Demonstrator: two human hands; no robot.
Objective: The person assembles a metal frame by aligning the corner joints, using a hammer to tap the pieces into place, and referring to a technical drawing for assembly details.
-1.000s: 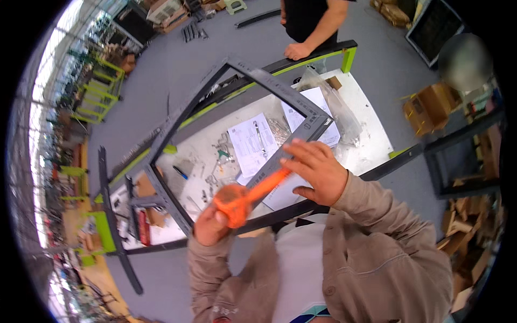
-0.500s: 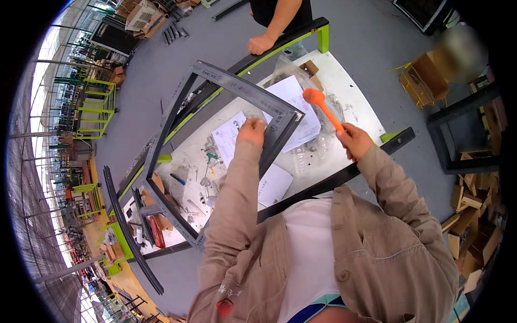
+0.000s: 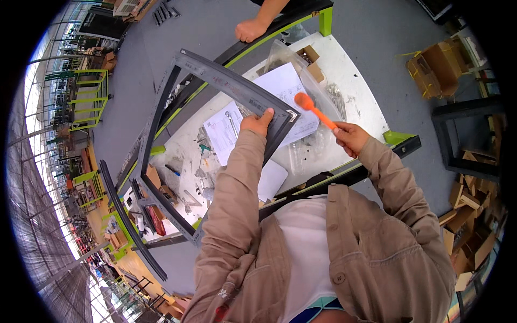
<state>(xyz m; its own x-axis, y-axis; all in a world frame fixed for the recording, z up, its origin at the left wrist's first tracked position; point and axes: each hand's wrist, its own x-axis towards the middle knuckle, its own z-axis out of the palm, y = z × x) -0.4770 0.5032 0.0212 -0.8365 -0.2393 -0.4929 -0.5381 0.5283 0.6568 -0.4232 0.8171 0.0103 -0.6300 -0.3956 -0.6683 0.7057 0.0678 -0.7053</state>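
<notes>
My left hand (image 3: 257,124) grips the dark grey window-like metal frame (image 3: 229,83) near its right corner, the thumb lying on the bar's face and the other fingers mostly hidden. The frame is held tilted over the table, its lower-left end near the table's left side. An orange mallet (image 3: 323,118) is in my right hand (image 3: 353,139), closed round the handle. The mallet's head is just above and right of the frame's corner, apart from it as far as I can see.
The white table (image 3: 361,99) has black and green rails. On it lie printed sheets (image 3: 222,129), a plastic bag, an open carton (image 3: 311,56) and small hardware. Another person's hand (image 3: 251,30) rests on the far rail. Cardboard boxes (image 3: 439,67) and dark frames stand at right.
My left thumb has come over onto the frame's face. The mallet's head has moved slightly left and down, closer to the frame's corner. The view has shifted a little.
</notes>
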